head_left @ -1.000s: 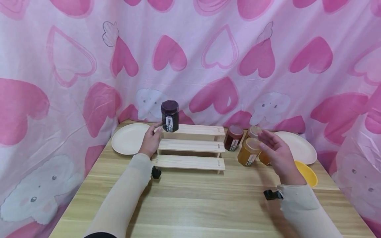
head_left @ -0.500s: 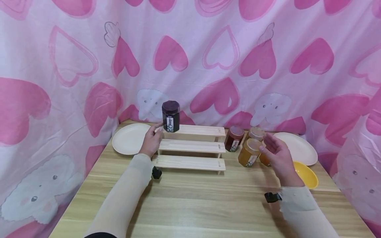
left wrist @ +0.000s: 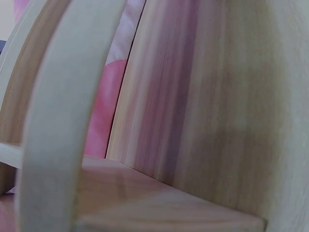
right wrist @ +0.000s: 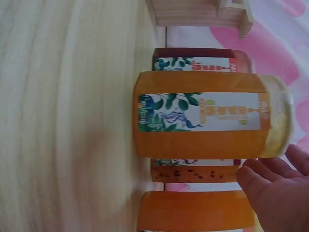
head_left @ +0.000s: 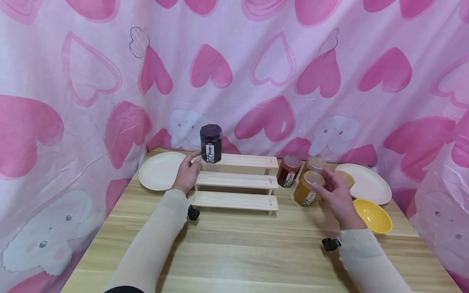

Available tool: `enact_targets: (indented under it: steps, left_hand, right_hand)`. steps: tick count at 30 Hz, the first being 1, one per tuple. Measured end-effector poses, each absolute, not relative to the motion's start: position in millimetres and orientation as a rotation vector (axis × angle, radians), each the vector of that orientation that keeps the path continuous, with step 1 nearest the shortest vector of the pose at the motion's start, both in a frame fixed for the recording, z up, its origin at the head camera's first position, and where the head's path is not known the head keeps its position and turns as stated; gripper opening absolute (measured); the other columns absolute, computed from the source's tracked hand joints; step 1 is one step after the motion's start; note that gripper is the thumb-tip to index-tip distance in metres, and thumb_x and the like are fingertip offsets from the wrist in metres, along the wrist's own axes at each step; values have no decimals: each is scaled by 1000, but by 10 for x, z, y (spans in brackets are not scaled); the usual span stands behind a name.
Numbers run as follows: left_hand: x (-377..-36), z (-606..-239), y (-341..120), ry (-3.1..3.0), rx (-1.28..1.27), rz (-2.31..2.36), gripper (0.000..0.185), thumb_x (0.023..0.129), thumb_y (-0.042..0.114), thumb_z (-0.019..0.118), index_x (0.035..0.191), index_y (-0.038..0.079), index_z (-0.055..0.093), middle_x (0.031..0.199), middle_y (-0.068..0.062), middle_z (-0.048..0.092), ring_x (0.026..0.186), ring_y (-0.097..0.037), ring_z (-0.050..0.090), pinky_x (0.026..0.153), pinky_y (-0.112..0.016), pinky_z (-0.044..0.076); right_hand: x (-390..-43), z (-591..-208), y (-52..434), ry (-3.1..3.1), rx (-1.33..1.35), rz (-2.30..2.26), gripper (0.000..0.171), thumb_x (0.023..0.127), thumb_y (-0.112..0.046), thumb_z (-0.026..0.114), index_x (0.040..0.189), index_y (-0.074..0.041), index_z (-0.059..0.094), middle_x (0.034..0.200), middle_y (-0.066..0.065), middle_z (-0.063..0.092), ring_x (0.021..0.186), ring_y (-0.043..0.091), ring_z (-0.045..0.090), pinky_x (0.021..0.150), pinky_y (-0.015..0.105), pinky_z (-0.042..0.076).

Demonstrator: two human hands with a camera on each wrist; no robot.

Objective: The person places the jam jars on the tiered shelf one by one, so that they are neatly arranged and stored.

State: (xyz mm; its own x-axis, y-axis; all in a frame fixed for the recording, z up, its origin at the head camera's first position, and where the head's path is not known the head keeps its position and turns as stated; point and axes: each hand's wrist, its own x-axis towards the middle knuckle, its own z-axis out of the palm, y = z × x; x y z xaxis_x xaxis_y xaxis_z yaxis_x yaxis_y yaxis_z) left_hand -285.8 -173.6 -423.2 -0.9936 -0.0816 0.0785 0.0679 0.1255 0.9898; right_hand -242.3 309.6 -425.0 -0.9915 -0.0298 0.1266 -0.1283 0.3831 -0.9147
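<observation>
A dark hexagonal jar (head_left: 211,144) with a purple lid stands upright at the left end of the top tier of a three-tier wooden rack (head_left: 234,199). Beside its lower left side is my left hand (head_left: 187,173); the far fingers are partly hidden, so whether it grips anything is unclear. My right hand (head_left: 338,199) has its fingers spread by the amber jars. In the right wrist view its fingertips lie near the lid of the front amber jar (right wrist: 203,116). Behind are a red-brown jar (head_left: 289,171), a seeded jar (head_left: 316,163) and another amber jar (head_left: 345,179).
A white plate (head_left: 159,171) lies left of the rack, and a second white plate (head_left: 370,185) lies at the right. A yellow bowl (head_left: 373,216) sits just right of my right wrist. The pink heart-patterned curtain (head_left: 264,73) hangs behind the wooden table (head_left: 249,252).
My right hand has shifted slightly left and lower, nearer the front amber jar, revealing the lid of the right amber jar. My left hand and the dark jar stay in place.
</observation>
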Motion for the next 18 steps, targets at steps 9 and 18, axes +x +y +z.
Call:
enact_targets:
  steps: [9,18]
  left_hand:
    - [-2982,-4383,-1768,-2248,6,-2027,43,114,20,46,155,10,50,70,1,47,65,-11,45,65,-27,41]
    - [-3136,-4639,-1800,-2227,-5,-1978,42,114,31,47,154,20,53,72,4,45,67,-10,44,67,-27,40]
  right_hand:
    - [-2486,-4390,3105,-2561,91,1705,84,101,-39,72,168,-14,28,161,21,43,120,5,56,89,10,51]
    - [-2538,-4450,3113,-2626,22,1706,95,99,-45,73,170,-17,18,170,19,31,143,32,46,91,7,47]
